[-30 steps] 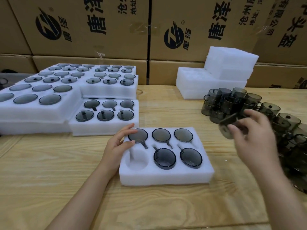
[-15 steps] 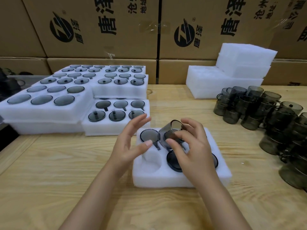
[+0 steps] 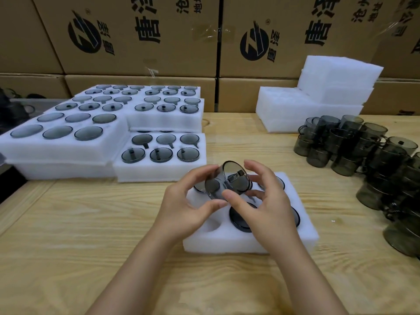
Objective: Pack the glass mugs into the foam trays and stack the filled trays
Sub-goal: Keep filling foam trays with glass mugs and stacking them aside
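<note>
both hands, left hand [image 3: 186,205] and right hand [image 3: 261,208], grip a tilted glass mug [image 3: 227,180] above the foam tray [image 3: 302,233]; loose mugs [image 3: 354,153] at 3 o'clock.

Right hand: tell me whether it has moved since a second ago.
Yes. The right hand has gone leftward from the loose mugs to above the foam tray, gripping a mug with the left hand.

Head camera looks down, close over the table [image 3: 68,246], edges perhaps warped
</note>
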`<action>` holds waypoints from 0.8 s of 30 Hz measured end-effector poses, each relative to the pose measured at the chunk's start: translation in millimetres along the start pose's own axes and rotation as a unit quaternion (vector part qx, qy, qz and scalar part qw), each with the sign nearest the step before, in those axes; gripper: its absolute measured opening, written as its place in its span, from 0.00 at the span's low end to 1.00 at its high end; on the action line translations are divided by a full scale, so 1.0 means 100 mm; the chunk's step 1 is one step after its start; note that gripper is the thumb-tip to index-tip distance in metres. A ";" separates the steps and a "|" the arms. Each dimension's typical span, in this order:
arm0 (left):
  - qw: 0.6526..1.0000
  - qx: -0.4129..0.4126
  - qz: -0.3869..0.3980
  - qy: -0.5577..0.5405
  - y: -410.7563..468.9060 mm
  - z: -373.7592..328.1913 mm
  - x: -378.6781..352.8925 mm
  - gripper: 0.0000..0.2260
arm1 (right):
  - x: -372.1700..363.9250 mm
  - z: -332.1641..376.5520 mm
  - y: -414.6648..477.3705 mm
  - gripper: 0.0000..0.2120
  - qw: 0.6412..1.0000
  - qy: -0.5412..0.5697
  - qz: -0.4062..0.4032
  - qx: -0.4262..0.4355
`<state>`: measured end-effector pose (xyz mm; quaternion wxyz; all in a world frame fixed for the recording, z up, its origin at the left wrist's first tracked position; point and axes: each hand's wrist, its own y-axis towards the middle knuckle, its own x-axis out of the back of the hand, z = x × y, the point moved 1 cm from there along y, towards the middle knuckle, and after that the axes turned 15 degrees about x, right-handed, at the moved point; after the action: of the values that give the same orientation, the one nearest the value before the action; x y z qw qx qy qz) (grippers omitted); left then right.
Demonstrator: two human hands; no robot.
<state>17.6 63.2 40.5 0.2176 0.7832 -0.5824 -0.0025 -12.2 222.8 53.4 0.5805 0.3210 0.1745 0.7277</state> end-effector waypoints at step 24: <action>0.990 0.032 0.130 0.050 -0.01 -0.04 0.15 0.38 | -0.08 0.07 -0.07 0.28 0.982 0.097 0.161 0.031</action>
<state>24.6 51.5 47.0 0.2200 0.7068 -0.6672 0.0831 -1.3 216.1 51.5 0.4255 0.2912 0.1984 0.8335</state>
